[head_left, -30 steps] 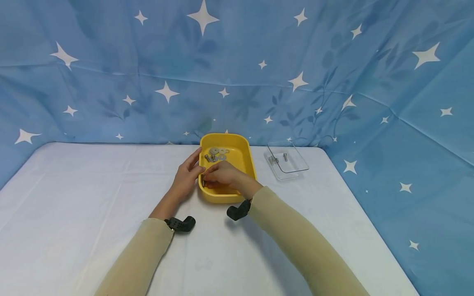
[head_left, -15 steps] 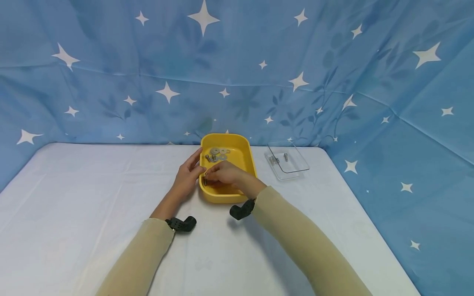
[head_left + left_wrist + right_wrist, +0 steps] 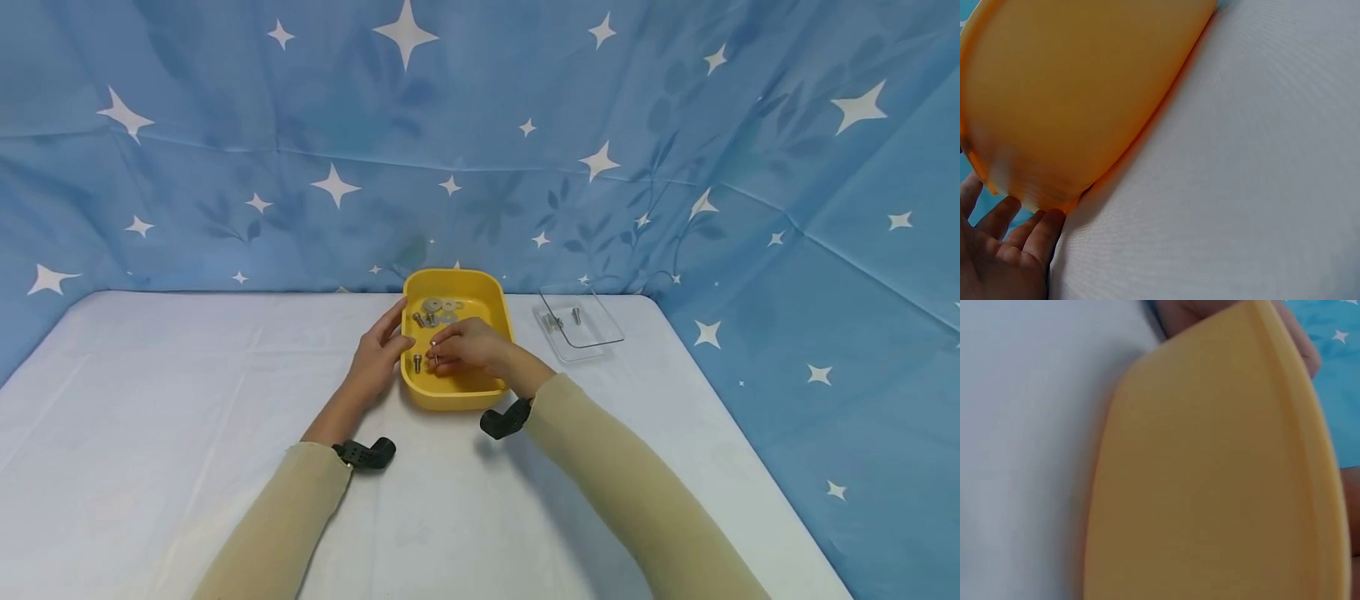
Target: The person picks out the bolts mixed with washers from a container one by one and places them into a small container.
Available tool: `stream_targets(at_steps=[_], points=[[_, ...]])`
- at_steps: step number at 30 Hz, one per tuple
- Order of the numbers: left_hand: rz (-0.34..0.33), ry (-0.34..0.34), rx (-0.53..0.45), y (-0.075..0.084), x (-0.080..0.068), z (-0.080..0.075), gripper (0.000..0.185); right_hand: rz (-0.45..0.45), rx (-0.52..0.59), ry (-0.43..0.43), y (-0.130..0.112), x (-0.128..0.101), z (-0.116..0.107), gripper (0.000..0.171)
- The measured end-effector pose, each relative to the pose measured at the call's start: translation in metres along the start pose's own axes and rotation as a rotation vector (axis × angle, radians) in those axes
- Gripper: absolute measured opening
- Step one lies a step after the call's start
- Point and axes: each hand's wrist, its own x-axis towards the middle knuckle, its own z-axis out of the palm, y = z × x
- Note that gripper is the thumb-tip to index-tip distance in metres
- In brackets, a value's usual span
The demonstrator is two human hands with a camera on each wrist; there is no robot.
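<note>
A yellow tray stands on the white-covered table, holding several metal bolts and washers. My left hand rests against its left side, thumb at the rim and fingers extended along the outer wall; in the left wrist view the fingertips touch that wall. Inside the tray, my right hand pinches a small metal bolt between thumb and fingers. Another bolt lies left of it, near the left wall. Farther back lie washers and more bolts. The tray wall mostly hides the right hand in the right wrist view.
Right of the tray is a clear shallow box with a clear plate leaning across it. Bolts show in or beneath these. A blue star-patterned cloth hangs behind the table.
My right hand has shifted right, away from the tray's left wall, with a bolt in its fingers. The bolt beside that wall is now uncovered. The left hand stays in place.
</note>
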Motion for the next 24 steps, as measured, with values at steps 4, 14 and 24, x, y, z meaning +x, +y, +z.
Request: stream_targets(at_steps=[4,14,24], points=[[-0.023,-0.012,0.002,0.018,-0.010,0.002,0.071,-0.031,0.037,-0.013,0.001,-0.003,-0.009,0.028],[-0.044,-0.010,-0.007,0.016,-0.007,0.001,0.070,-0.082,0.043,-0.008,-0.002,-0.014,-0.031,0.036],[0.000,-0.002,0.005,0.000,-0.001,0.000,0.068,-0.099,0.086,-0.030,-0.008,-0.029,-0.069,0.043]])
